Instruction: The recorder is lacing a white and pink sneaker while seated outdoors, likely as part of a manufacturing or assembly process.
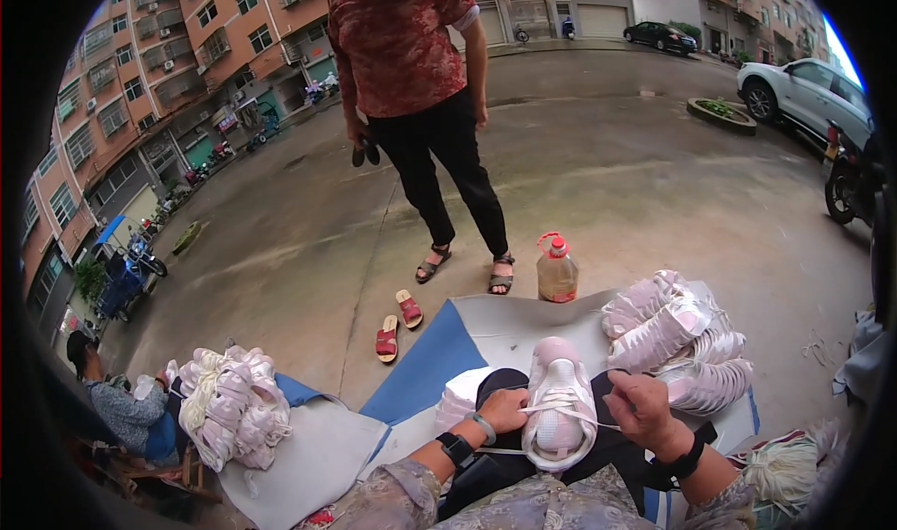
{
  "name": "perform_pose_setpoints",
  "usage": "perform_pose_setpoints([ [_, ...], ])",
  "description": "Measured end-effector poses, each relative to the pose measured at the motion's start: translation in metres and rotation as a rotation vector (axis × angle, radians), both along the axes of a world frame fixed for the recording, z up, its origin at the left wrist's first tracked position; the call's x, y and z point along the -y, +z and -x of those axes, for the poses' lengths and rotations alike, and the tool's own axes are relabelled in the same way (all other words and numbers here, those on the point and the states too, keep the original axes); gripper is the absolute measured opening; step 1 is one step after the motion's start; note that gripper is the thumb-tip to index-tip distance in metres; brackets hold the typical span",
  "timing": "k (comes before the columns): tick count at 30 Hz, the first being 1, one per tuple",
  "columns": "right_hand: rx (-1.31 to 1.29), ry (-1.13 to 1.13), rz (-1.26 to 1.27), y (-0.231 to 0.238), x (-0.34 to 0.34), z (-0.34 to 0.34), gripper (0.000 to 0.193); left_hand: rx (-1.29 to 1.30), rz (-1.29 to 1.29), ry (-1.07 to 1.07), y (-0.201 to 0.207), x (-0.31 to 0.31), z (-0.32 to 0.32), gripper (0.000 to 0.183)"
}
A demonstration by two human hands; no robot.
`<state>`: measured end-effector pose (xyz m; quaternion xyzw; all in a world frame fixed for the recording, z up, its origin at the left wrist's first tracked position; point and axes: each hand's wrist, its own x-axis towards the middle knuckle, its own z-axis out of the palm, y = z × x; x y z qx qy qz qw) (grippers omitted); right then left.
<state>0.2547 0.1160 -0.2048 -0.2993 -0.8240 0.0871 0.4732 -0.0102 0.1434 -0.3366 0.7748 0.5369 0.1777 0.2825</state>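
A white and pale pink sneaker (561,385) rests on my dark-clad lap, toe toward me, with white shoelaces (558,407) crossing its front. My left hand (505,410), with a bracelet and a dark watch at its wrist, is closed on a lace at the shoe's left side. On the other side my right hand (641,409) is raised with curled fingers; a lace stretches from the shoe to it. Close to my right hand lies a stack of pink and white shoe uppers (696,343). A bundle of cream laces (783,469) sits by my right forearm.
Blue and grey sheeting (420,362) covers the ground ahead. A red-capped jug (558,273) stands at its far edge, near red slippers (387,339) and a standing person (411,72) holding dark shoes. More uppers (234,404) are piled at left, beside a seated person (131,409).
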Motion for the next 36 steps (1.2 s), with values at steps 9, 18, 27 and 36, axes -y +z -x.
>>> perform_pose_setpoints([
  [9,-0.124,0.304,-0.248,0.158,0.032,0.010,0.043,0.140,0.321,0.118,0.012,0.001,-0.001,0.021],
  [18,-0.341,0.217,0.432,0.067,0.015,0.024,0.033,0.296,0.176,0.048,0.010,0.000,0.013,0.018],
  [27,0.040,0.442,1.008,-0.020,0.030,0.035,0.054,0.087,-0.122,0.008,0.016,0.031,0.000,0.036],
  [36,-0.015,0.422,0.542,0.057,0.011,0.028,0.040,0.098,-0.141,-0.058,0.007,0.023,0.001,0.042],
])
